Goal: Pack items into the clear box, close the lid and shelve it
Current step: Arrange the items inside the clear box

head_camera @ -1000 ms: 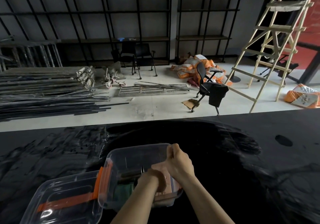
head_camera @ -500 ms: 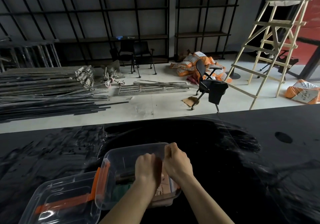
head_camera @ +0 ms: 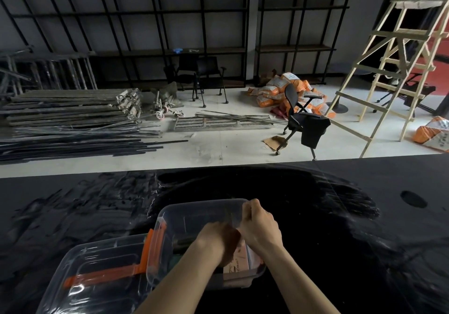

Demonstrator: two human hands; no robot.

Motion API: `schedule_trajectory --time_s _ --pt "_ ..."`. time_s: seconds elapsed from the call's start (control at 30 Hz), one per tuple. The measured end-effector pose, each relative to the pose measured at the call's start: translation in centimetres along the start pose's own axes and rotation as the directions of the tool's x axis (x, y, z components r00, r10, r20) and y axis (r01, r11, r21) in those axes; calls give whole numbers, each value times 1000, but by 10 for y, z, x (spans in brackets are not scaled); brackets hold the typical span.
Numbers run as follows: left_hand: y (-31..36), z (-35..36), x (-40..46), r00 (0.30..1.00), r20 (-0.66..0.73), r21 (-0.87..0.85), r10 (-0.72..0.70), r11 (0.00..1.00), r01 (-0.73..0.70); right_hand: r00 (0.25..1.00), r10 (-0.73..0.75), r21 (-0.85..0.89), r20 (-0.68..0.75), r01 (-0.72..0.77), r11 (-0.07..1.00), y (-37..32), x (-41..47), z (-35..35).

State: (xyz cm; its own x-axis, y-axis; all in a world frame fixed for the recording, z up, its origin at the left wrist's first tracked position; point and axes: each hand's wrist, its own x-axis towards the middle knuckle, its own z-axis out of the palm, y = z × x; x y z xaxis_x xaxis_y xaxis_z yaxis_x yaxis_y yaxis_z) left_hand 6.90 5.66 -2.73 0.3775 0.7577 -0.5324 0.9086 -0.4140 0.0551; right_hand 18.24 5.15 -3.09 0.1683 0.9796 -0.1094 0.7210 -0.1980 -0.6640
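On a black surface (head_camera: 315,216), clear box (head_camera: 175,219) open beneath both grips: right hand (head_camera: 261,226) curled over far rim, left hand (head_camera: 218,241) pressed down inside onto packed items (head_camera: 239,261), fingers hidden, closure unclear. Left of both, lid (head_camera: 97,277), detached, orange-handled.

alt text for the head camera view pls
A person's left hand reaches into a clear plastic box on a black table while the right hand grips its far right rim. The clear lid with orange handle lies open at left; beyond, a wooden ladder.
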Motion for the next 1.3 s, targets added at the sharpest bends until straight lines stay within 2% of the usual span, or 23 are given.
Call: schedule_trajectory --time_s 0.1,0.17,0.23,0.3,0.37,0.4,0.47,0.53,0.6,0.67,0.8,0.9,0.93,1.0,1.07,1.1,1.13,1.2,1.3 --pt "-1 1 -8 1000 -24 22 -11 1000 11 1000 -10 -22 -5 10 1000 -2 -4 -3" --pt "-8 4 -19 988 -148 23 -43 999 47 996 -47 -96 -72 40 995 -5 -8 -5" --pt "-19 7 -28 968 -247 113 -50 990 80 953 -239 -249 -187 189 950 -7 -14 -8" --pt "-29 9 -40 968 -251 236 -19 968 80 835 -515 -381 -195 419 824 -12 -21 -8" --pt "-35 8 -51 961 -274 256 -31 961 104 775 -631 -413 -12 571 709 -20 -26 -6" --pt "-38 9 -57 949 -310 223 -58 966 132 789 -602 -400 124 595 697 -24 -29 -4" --pt "-43 10 -67 906 -414 154 -82 975 158 820 -413 -457 396 566 686 -31 -30 3" --pt "-49 12 -76 864 -501 154 -42 979 137 814 -222 -537 536 532 655 -36 -27 6" --pt "-59 15 -83 836 -548 149 -11 983 110 806 -118 -559 579 499 662 -39 -23 10" --pt "-71 20 -90 820 -572 152 -31 978 143 798 -58 -568 599 475 672 -38 -19 17" --pt "-83 31 -96 817 -566 143 -114 962 233 818 -8 -580 575 414 702 -37 -15 27" --pt "-79 32 -98 793 -594 77 -133 972 221 819 25 -588 573 390 708 -36 -12 30" --pt "-79 34 -99 763 -630 8 -145 981 194 820 15 -587 572 397 706 -35 -11 31" --pt "-81 39 -102 642 -725 -231 -250 966 115 814 -40 -523 579 409 748 -34 -9 32" --pt "-85 47 -102 505 -744 -484 -437 874 42 775 -51 -369 630 356 858 -35 -10 31" --pt "-86 52 -100 476 -711 -583 -517 813 12 742 -32 -292 670 303 907 -38 -13 31" --pt "-87 57 -97 478 -663 -665 -576 747 -23 707 -9 -228 707 240 944 -41 -15 31" --pt "-87 65 -88 527 -579 -768 -622 632 -97 664 44 -176 747 132 976 -46 -18 34" --pt "-87 71 -82 518 -558 -804 -648 576 -146 650 83 -170 756 72 983 -47 -16 38"
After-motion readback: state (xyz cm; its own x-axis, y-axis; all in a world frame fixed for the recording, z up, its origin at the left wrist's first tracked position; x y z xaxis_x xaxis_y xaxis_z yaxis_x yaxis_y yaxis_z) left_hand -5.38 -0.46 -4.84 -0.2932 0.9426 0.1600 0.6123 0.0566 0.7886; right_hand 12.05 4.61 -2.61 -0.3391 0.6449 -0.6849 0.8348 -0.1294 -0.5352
